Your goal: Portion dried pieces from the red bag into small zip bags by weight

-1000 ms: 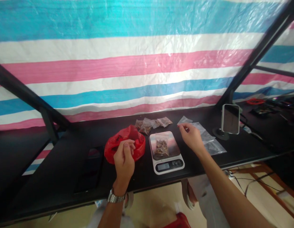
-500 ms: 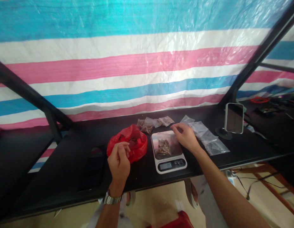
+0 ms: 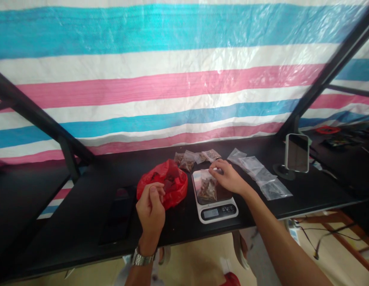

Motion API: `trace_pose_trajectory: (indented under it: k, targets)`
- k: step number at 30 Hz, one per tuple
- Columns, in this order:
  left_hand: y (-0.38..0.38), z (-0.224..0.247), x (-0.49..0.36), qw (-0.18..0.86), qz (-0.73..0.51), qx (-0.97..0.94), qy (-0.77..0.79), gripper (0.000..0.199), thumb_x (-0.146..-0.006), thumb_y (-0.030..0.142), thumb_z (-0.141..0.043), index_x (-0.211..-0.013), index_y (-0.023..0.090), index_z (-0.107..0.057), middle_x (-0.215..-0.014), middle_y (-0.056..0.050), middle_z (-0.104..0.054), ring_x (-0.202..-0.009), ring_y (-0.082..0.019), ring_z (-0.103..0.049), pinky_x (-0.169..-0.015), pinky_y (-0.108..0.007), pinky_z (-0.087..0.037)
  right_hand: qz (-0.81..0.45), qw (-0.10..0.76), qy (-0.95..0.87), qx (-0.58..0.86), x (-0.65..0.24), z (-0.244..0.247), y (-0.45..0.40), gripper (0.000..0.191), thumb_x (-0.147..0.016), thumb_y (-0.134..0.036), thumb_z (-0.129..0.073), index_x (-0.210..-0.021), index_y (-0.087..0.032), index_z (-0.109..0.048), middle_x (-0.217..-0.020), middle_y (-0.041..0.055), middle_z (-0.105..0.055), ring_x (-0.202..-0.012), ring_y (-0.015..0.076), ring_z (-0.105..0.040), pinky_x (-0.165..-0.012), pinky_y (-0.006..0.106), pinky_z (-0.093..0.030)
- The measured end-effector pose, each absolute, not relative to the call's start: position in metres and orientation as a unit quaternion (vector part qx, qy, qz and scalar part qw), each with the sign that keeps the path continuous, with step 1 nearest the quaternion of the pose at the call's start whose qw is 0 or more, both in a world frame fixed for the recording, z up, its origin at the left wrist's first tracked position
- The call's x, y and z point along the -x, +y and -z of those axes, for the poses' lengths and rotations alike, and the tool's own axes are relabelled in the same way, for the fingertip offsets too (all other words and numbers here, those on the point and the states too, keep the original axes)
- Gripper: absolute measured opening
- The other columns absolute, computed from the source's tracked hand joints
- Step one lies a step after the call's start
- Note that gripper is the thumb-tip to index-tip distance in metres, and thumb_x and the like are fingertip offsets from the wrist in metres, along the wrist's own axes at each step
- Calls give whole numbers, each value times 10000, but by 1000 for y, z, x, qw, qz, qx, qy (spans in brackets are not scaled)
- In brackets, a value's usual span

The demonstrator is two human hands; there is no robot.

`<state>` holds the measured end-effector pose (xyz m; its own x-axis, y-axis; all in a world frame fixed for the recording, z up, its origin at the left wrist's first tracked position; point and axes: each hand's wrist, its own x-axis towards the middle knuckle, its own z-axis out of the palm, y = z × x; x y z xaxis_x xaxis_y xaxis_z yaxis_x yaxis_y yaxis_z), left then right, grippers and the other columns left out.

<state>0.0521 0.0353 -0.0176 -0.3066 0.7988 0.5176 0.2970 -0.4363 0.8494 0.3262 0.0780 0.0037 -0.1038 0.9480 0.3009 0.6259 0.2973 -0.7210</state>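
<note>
A small clear plastic bag [image 3: 207, 190] with brown dried pieces in it lies on the white kitchen scale [image 3: 199, 212]. My right hand [image 3: 229, 177] is over the back of the scale, thumb and fingertips closed at the bag's upper edge. Beside the scale sits an open red plastic bag [image 3: 180, 194] with dark contents. My left hand [image 3: 151, 208] is at its near left side, fingers curled together; whether anything is in them is hidden. The scale's display is lit, its digits too blurred to read surely.
Several filled small bags [image 3: 189, 161] lie behind the scale. To the right are flat clear bags [image 3: 272, 188] and a phone [image 3: 297, 153] on a stand. A dark flat object [image 3: 117, 214] rests at left on the black table [image 3: 83, 206]. Striped sheeting [image 3: 172, 91] hangs behind.
My right hand has moved left from the scale's back right corner to the top of the bag on it. My left hand stays curled by the red bag. The view has tilted slightly.
</note>
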Motion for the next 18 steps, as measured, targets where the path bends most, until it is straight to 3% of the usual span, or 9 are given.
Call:
trace_pose_trajectory:
  k: [2,4,7,10,13,18]
  targets:
    - [33,16,-63,198,-632,-571,485,281,-1067,349,-512,-916,198,-696,-751,-11,-656,-616,-137,-580,-604,-246,-488,-304,426,-695,493,-322,-13,74,270,-986,-450,-618,-876,-214,-692,-919,38,-708,-899,218,-650,-871,371,-510]
    - [32,14,-78,220,-605,-602,472,195,-1044,336,-570,-1054,205,-714,-983,-64,-739,-834,-172,-681,-791,-283,-554,-381,456,-673,441,-316,-23,68,321,-988,-516,-650,-881,-214,-670,-875,19,-684,-839,197,-634,-805,334,-505]
    - [34,14,-102,255,-582,-619,463,318,-970,351,-689,-1254,210,-702,-1214,-105,-740,-1015,-210,-686,-944,-332,-551,-443,465,-656,395,-310,-31,58,383,-953,-581,-725,-877,-208,-682,-858,13,-671,-811,179,-610,-778,309,-490]
    - [41,15,-120,355,-561,-606,439,237,-963,392,-689,-1084,201,-758,-1054,-79,-787,-932,-206,-717,-873,-308,-563,-471,470,-644,377,-309,-29,53,429,-917,-617,-766,-837,-205,-682,-816,11,-650,-773,168,-580,-741,295,-474]
    - [47,16,-131,432,-571,-554,424,293,-938,470,-703,-886,188,-760,-837,-47,-776,-777,-188,-720,-726,-267,-565,-489,509,-600,376,-310,-22,54,397,-894,-603,-801,-917,-225,-684,-805,-5,-629,-738,155,-559,-696,280,-452]
    - [52,11,-137,413,-631,-472,457,395,-861,569,-771,-887,174,-783,-844,-66,-803,-774,-201,-745,-711,-267,-593,-477,584,-536,380,-305,-10,58,399,-841,-539,-872,-1044,-247,-691,-923,3,-661,-763,145,-586,-699,276,-460]
